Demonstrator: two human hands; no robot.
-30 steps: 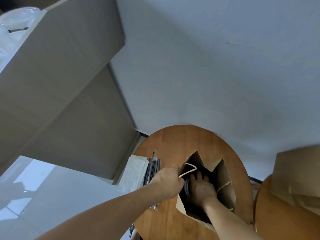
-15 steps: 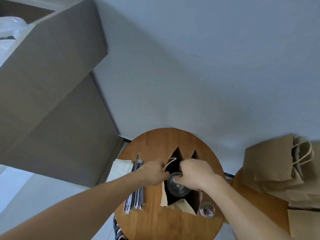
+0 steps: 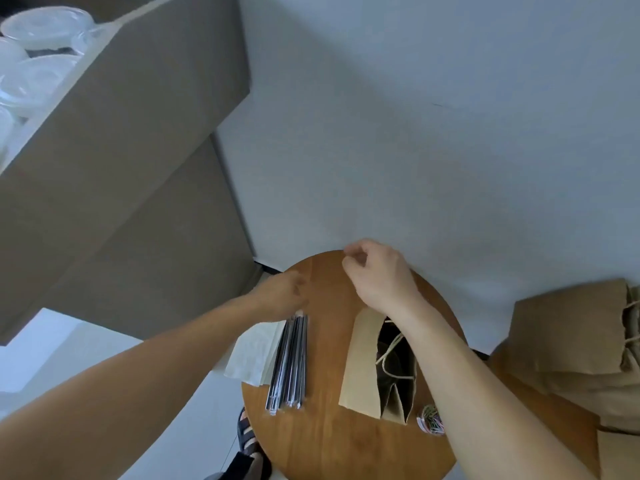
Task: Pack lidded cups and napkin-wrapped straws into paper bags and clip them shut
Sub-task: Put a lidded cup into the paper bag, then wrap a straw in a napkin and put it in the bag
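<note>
Round wooden tabletop carries: open paper bag, straws, napkins, tub of clips.

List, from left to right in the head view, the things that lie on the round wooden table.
White folded paper napkins → bundle of long black wrapped straws → open brown paper bag → small tub of coloured paper clips.

One open brown paper bag, one small round tub of coloured paper clips. One bundle of dark wrapped straws, one stack of white napkins, left. Far right, several flat brown bags.
</note>
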